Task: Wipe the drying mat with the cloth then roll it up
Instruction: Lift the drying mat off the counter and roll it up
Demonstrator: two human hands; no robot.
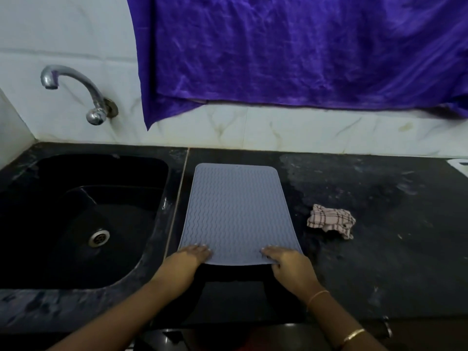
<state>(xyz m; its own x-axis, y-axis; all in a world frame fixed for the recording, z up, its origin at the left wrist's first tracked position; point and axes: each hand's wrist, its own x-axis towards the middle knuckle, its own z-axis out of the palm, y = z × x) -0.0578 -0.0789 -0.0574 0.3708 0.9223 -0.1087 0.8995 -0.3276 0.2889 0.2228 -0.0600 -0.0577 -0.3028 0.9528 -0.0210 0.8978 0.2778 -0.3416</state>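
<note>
The grey drying mat (pixel 238 214) lies flat, unrolled, on the black counter (pixel 379 249); the checked cloth (pixel 330 220) lies apart, unheld. The left hand (pixel 192 255) and right hand (pixel 291 262) press flat-fingered on the mat's near corners. Wiping seemingly done, rolling outstanding.

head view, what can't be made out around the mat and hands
All in the head view:
- near corners of the drying mat: covered by the left hand and right hand
- whether the right hand's thumb is over or under the mat's edge: hidden by the hand itself
- white object at far right: cut off by the frame edge
- whatever is behind the purple drape: covered by it
</note>
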